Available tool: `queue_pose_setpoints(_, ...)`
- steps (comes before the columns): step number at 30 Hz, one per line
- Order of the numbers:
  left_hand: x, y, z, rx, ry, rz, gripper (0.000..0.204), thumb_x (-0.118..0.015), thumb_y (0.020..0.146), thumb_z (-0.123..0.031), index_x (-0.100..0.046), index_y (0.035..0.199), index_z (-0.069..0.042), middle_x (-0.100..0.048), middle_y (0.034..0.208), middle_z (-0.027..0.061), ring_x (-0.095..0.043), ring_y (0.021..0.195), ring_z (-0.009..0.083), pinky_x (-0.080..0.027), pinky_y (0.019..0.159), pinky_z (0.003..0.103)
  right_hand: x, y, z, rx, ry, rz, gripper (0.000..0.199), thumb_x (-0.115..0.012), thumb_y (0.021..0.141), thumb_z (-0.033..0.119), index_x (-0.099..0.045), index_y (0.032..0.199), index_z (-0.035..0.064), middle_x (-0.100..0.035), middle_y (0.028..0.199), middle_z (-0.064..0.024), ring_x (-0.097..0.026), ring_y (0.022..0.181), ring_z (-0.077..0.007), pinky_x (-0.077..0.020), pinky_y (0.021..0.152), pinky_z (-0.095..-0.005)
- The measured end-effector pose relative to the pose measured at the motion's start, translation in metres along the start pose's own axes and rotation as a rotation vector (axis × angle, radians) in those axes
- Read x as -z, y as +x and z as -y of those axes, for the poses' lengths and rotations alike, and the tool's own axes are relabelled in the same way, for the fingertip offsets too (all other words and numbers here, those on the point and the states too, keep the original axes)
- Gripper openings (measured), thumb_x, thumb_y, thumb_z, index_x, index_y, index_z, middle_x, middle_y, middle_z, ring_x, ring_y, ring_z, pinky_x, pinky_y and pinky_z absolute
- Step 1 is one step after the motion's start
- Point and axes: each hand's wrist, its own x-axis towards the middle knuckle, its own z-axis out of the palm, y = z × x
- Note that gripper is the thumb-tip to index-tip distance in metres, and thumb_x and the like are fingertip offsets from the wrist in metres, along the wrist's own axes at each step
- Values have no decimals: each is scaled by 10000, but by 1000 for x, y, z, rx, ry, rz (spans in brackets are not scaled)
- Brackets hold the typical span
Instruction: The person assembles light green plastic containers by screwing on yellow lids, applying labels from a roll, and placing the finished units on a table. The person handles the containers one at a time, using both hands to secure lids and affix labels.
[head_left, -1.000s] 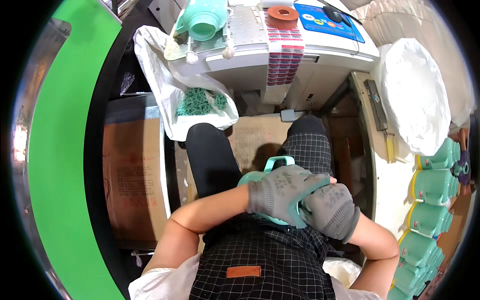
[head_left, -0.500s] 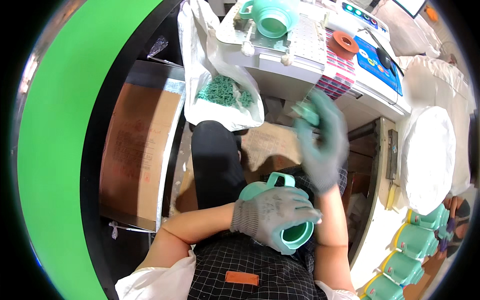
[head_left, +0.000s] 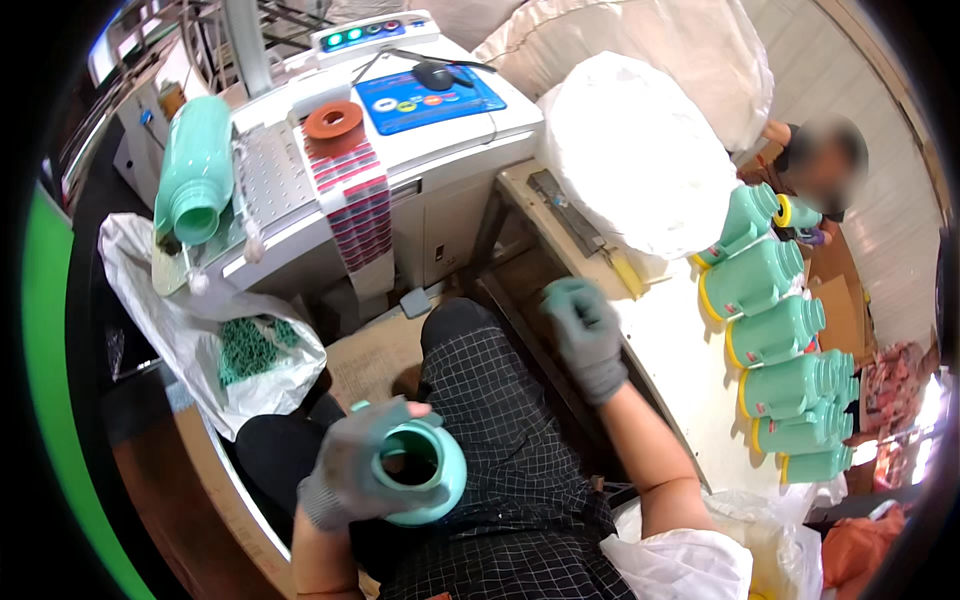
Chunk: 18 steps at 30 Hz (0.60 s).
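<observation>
Right hand (head_left: 585, 335) has swung over toward the surface (head_left: 670, 340) edge, grip loose and empty. Left hand (head_left: 355, 470) grips the jug (head_left: 425, 475) over the lap; one-handed, it could slip.

The left hand (head_left: 350, 470) hides the teal jug's (head_left: 425, 470) near side.

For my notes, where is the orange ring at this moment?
In the head view the orange ring lies upper left, on top of the white machine, beside its blue panel and above the red-and-white label strip.
</observation>
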Motion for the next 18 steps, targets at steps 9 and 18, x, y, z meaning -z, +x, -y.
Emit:
queue_pose_setpoints(9, -50, 36, 28, 1, 133, 9, 797, -1010, 679, -296, -648, 1335, -24, -774, 1105, 107, -768, 958, 225, -606, 871, 348, 91, 162, -83, 107, -644, -113, 193, -695, 964, 166, -775, 1139, 138, -707, 1150, -147, -719, 986, -334, -557, 874, -421)
queue_pose_setpoints(18, -52, 36, 19, 109, 137, -29, 804, -992, 678, -351, -647, 1334, -38, -770, 1114, 112, -766, 1013, 275, -609, 894, 394, 118, 163, -115, -245, -348, 45, 275, -840, 843, 222, -799, 1046, 42, -709, 1045, -99, -705, 907, -234, -560, 837, -359)
